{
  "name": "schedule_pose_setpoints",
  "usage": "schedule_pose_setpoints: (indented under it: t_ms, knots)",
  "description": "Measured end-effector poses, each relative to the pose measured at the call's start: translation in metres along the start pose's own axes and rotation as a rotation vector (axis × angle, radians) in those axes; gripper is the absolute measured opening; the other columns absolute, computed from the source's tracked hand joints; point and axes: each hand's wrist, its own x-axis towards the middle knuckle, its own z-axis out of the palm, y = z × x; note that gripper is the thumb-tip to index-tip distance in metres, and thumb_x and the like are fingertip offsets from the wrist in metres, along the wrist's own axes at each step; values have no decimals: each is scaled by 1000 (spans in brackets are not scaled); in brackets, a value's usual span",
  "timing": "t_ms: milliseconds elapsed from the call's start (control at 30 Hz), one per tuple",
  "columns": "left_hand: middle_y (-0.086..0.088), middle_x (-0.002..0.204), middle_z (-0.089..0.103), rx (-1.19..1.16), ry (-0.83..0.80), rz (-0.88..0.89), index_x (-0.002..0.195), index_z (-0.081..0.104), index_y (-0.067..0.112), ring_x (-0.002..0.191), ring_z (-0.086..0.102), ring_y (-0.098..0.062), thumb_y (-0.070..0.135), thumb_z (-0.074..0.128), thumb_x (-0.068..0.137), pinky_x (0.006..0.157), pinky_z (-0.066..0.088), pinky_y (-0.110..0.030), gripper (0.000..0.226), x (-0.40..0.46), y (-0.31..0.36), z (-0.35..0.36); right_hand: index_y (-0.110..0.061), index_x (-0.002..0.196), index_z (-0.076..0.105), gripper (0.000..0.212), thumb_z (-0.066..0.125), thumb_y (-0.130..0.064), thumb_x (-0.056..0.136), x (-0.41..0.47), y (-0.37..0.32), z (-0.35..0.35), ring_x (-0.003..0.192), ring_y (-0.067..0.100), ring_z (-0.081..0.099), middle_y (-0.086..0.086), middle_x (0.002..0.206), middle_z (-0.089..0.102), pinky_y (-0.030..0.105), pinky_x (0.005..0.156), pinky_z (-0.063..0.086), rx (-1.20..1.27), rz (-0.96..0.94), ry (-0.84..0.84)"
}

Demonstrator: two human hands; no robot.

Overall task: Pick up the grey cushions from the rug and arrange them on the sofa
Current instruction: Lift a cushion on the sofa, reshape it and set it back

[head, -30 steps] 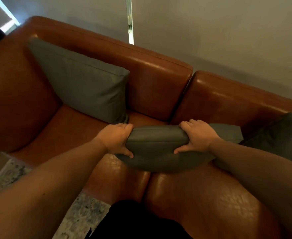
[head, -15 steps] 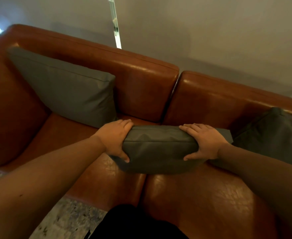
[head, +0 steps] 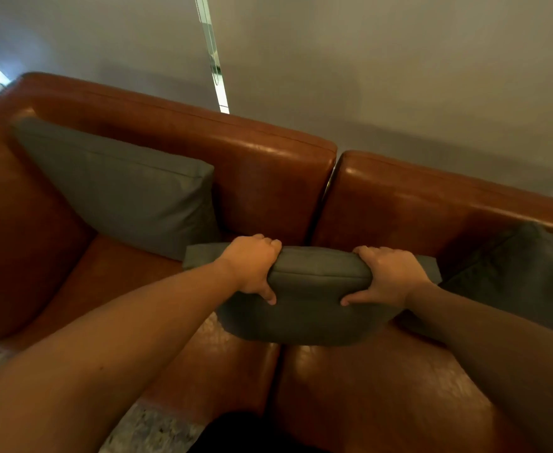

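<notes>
Placing step: your left hand (head: 252, 266) and right hand (head: 387, 277) both grip the middle cushion (head: 304, 308); next, stand it against the sofa (head: 268, 178) backrest.

Since a second ago, the middle cushion (head: 307, 308) sits further back on the sofa (head: 268, 178), its top edge now close under the gap between the two backrests. The left hand (head: 252, 268) and right hand (head: 387, 277) go with it, both higher (toward the backrest). Its left corner now overlaps the left cushion (head: 118, 188).
</notes>
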Motion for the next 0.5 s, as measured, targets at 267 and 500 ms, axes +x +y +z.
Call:
schedule_pose_setpoints:
  t_ms: [267, 500]
  knots:
    - [0, 111, 60, 14, 31, 75, 119, 50, 22, 100, 55, -21, 75, 76, 48, 81, 49, -38, 92, 46, -26, -52, -27, 135, 43, 115, 34, -104, 49, 13, 19, -31, 104, 20, 59, -5, 122, 60, 37, 83, 51, -6, 103, 119]
    - [-11, 157, 21, 81, 29, 22, 152, 15, 14, 144, 17, -29, 67, 74, 64, 117, 5, -39, 119, 77, -41, -57, -28, 140, 33, 119, 45, -100, 47, 44, 19, -29, 116, 27, 50, 0, 134, 50, 44, 97, 41, 49, 285, 64]
